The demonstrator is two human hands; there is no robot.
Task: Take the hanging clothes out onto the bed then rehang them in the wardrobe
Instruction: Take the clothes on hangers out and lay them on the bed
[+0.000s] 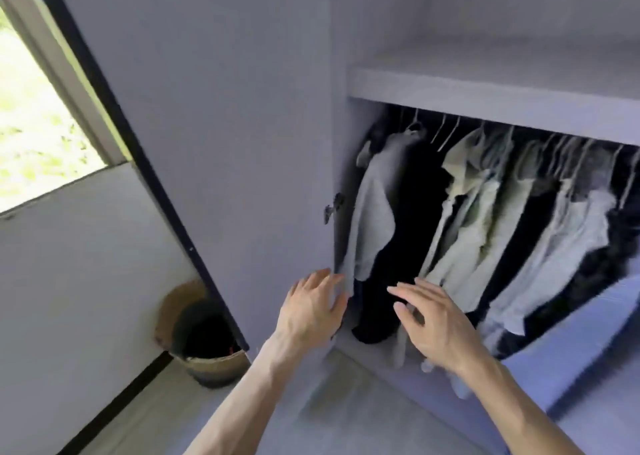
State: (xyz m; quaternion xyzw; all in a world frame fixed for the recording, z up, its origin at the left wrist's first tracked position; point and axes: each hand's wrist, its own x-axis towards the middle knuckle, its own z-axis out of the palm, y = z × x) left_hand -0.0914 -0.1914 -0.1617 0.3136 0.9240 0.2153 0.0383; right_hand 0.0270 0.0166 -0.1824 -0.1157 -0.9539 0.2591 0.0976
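An open wardrobe (485, 87) holds several garments on hangers under its shelf. At the left end hangs a grey top (374, 208), then a black garment (405, 233), then pale shirts (474, 219) and more dark and light clothes (568, 233) to the right. My left hand (311, 312) is stretched out with its fingers spread, its fingertips at the grey top's lower hem. My right hand (440, 326) is open too, fingers straight, in front of the black garment's lower part. Neither hand holds anything. The picture is blurred by motion.
The wardrobe's left door (207, 143) stands open, its hinge (334, 207) beside the clothes. A woven basket (204, 337) with a dark lining sits on the floor behind the door. A window (38, 125) is at the far left. A blue-grey panel (595, 333) lies at the lower right.
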